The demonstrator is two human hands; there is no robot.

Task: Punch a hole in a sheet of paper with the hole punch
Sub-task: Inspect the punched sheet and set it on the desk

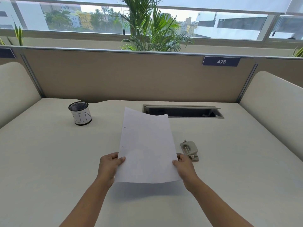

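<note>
The partition's blue plate point(221, 61) reads "475" — the mesh cup's label point(81, 115) reads "BIN".

Matt white paper sheet point(146, 148), dull grey metal hole punch point(189, 150), smooth matt desk point(49, 161)

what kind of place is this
Most likely an open-plan office desk: a beige partition carries a seat number plate reading 475, the desk has a cable slot, and a hole punch lies on it.

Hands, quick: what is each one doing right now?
Left hand: closed on the sheet of paper, left edge.
Right hand: closed on its right edge.
</note>
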